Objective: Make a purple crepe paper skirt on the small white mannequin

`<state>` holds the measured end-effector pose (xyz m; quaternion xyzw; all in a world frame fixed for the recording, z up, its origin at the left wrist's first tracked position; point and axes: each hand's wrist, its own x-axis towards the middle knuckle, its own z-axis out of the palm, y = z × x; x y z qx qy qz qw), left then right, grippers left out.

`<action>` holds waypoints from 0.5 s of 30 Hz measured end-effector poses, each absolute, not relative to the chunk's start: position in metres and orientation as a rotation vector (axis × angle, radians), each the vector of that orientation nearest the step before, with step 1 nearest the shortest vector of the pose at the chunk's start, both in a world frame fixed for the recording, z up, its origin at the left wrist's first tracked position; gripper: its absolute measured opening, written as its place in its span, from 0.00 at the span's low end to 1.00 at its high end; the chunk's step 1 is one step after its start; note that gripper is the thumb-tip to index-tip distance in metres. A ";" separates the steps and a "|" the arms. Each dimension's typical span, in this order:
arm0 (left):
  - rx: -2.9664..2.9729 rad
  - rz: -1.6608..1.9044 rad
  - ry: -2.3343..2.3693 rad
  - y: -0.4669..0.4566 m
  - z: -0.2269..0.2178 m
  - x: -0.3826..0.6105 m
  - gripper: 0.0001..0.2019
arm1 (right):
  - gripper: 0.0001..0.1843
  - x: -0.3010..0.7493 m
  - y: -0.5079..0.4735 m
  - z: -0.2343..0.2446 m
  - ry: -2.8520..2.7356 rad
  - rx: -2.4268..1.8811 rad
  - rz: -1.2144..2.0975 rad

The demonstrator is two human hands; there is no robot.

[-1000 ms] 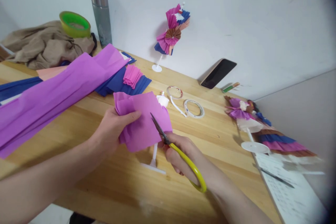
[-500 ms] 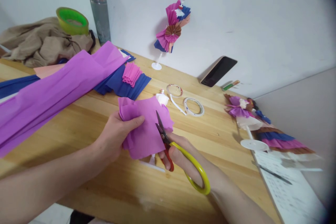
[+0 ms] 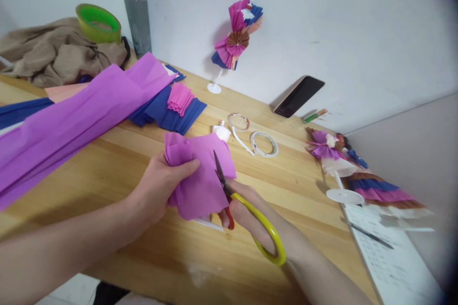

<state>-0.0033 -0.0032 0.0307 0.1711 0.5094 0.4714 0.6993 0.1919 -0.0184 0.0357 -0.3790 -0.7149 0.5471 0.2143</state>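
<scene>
My left hand (image 3: pixel 168 176) pinches a piece of purple crepe paper (image 3: pixel 200 195) by its left side, thumb on top. My right hand (image 3: pixel 246 209) grips scissors (image 3: pixel 263 224) with a yellow handle loop and a red one. The scissor blades lie over the right part of the paper, pointing up and to the left. Behind the paper's upper edge shows a small white mannequin torso (image 3: pixel 222 132); the paper hides most of it, and a bit of white base shows below.
Long purple crepe paper (image 3: pixel 89 95) lies at left over blue folded paper (image 3: pixel 168 109). Tape rolls (image 3: pixel 265 144), a phone (image 3: pixel 299 96), a dressed mannequin (image 3: pixel 232 43) and a bottle (image 3: pixel 138 19) stand behind. At right are another dressed mannequin (image 3: pixel 327 145) and a notebook with a pen (image 3: pixel 372 235).
The scissor blades have drawn closer together on the paper, and the red handle has moved nearer the yellow one. The paper and my left hand have shifted slightly right.
</scene>
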 end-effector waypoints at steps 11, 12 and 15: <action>0.427 1.072 1.128 -0.006 0.030 -0.002 0.10 | 0.28 0.195 -0.022 0.029 -1.987 -1.100 1.499; 0.424 1.074 1.130 -0.006 0.030 -0.002 0.10 | 0.28 0.195 -0.022 0.028 -1.976 -1.100 1.504; 0.402 1.078 1.154 -0.005 0.031 -0.002 0.12 | 0.28 0.196 -0.022 0.028 -1.947 -1.095 1.533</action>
